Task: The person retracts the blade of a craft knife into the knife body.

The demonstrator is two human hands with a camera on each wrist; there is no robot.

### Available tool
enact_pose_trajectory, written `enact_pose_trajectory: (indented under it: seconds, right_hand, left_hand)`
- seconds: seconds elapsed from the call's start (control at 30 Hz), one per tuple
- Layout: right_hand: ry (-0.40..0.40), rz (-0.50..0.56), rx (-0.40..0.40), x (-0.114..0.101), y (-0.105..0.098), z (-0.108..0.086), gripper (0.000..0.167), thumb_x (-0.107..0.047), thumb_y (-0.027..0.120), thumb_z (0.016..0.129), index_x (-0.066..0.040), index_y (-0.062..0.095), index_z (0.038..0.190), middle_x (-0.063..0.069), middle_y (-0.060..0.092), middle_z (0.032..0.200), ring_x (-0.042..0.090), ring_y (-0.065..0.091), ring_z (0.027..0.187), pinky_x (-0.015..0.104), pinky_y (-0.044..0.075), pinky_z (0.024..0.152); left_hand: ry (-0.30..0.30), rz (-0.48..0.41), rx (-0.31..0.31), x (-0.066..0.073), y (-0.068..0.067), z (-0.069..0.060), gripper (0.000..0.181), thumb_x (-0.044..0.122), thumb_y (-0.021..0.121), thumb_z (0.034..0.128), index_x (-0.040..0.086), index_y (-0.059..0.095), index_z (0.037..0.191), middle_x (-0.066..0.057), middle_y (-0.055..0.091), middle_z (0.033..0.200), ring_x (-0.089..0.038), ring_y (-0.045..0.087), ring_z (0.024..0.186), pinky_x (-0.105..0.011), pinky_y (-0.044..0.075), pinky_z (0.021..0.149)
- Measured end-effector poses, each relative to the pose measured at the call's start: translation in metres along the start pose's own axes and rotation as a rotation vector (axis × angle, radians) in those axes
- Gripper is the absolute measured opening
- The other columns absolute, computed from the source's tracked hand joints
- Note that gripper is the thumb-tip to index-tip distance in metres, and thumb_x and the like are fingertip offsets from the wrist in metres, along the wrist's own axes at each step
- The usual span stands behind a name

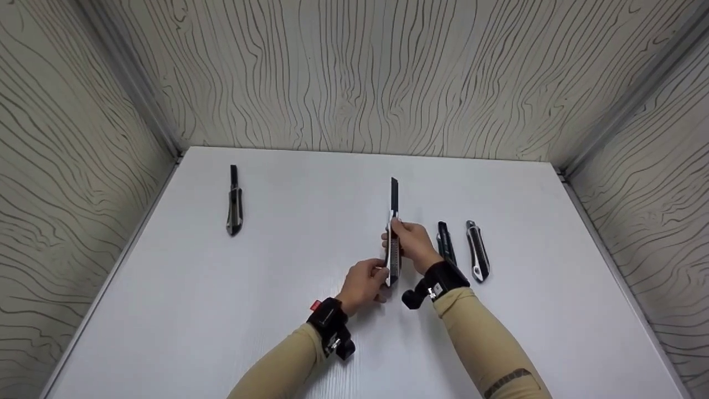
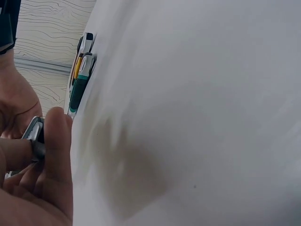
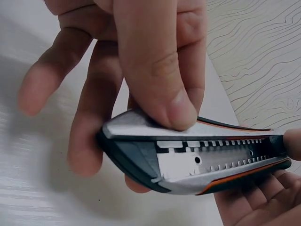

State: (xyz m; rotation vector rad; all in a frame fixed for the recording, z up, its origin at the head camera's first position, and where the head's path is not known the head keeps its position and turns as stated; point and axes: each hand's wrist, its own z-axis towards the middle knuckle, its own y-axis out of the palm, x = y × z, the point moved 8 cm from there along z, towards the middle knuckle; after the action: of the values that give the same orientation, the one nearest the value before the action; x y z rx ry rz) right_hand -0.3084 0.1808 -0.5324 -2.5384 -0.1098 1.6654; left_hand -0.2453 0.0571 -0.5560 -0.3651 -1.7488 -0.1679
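Observation:
A utility knife (image 1: 395,255) with a silver, dark-green and orange body is held between both hands, its dark blade (image 1: 394,197) extended away from the person. My left hand (image 1: 360,285) pinches the butt end; in the right wrist view the left thumb (image 3: 181,110) lies on the silver edge, beside the open slot. Farther up the body, my right hand (image 1: 415,243) grips the knife, its thumb (image 3: 292,143) at the dark slider (image 3: 273,145). The left wrist view shows only the knife's butt (image 2: 35,134) between the left fingers; the blade is hidden there.
Right of the hands lie a dark-green utility knife (image 1: 446,243), partly covered by the right wrist, and a silver-black utility knife (image 1: 478,252). Another utility knife (image 1: 235,208) with its dark blade out lies at the far left of the white table (image 1: 310,194). Patterned walls (image 1: 354,77) surround the table.

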Motion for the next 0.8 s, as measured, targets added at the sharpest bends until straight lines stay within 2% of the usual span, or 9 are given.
enact_pose_trajectory:
  seconds: [0.37,0.57,0.67,0.8]
  right_hand:
    - [-0.010,-0.029,0.000,-0.0002,0.0028,0.0005,0.045,-0.035,0.046,0.103,0.004,0.058,0.123,0.005,0.070,0.094,0.012,0.068,0.081,0.025,0.055,0.074]
    - [-0.026,-0.004,-0.001,0.0000,0.0034,0.0007,0.040,-0.029,0.047,0.103,0.005,0.058,0.122,0.005,0.070,0.091,0.012,0.067,0.079,0.025,0.056,0.074]
    - [-0.020,0.002,0.000,0.0003,0.0044,0.0003,0.039,-0.028,0.048,0.103,0.005,0.057,0.123,0.005,0.070,0.092,0.011,0.067,0.079,0.025,0.055,0.074]
    - [-0.021,-0.010,-0.003,-0.0006,0.0050,-0.0006,0.038,-0.027,0.048,0.103,0.004,0.057,0.123,0.006,0.070,0.095,0.011,0.067,0.080,0.024,0.055,0.074]
  left_hand:
    - [0.005,0.020,0.003,-0.0010,-0.0013,-0.0008,0.027,0.011,0.054,0.0978,-0.002,0.061,0.120,-0.015,0.072,0.088,-0.015,0.064,0.059,-0.027,0.057,0.051]
    - [0.002,0.016,-0.006,-0.0014,-0.0004,-0.0008,0.027,0.011,0.054,0.0981,-0.003,0.061,0.120,-0.017,0.072,0.088,-0.014,0.063,0.056,-0.027,0.057,0.050]
    - [0.003,0.024,-0.009,-0.0013,-0.0009,-0.0010,0.027,0.012,0.053,0.0983,-0.003,0.061,0.120,-0.019,0.072,0.091,-0.014,0.064,0.058,-0.027,0.057,0.050]
    - [0.005,0.021,-0.004,-0.0010,-0.0012,-0.0010,0.027,0.011,0.053,0.0981,-0.002,0.061,0.120,-0.017,0.072,0.090,-0.016,0.066,0.060,-0.028,0.058,0.050]
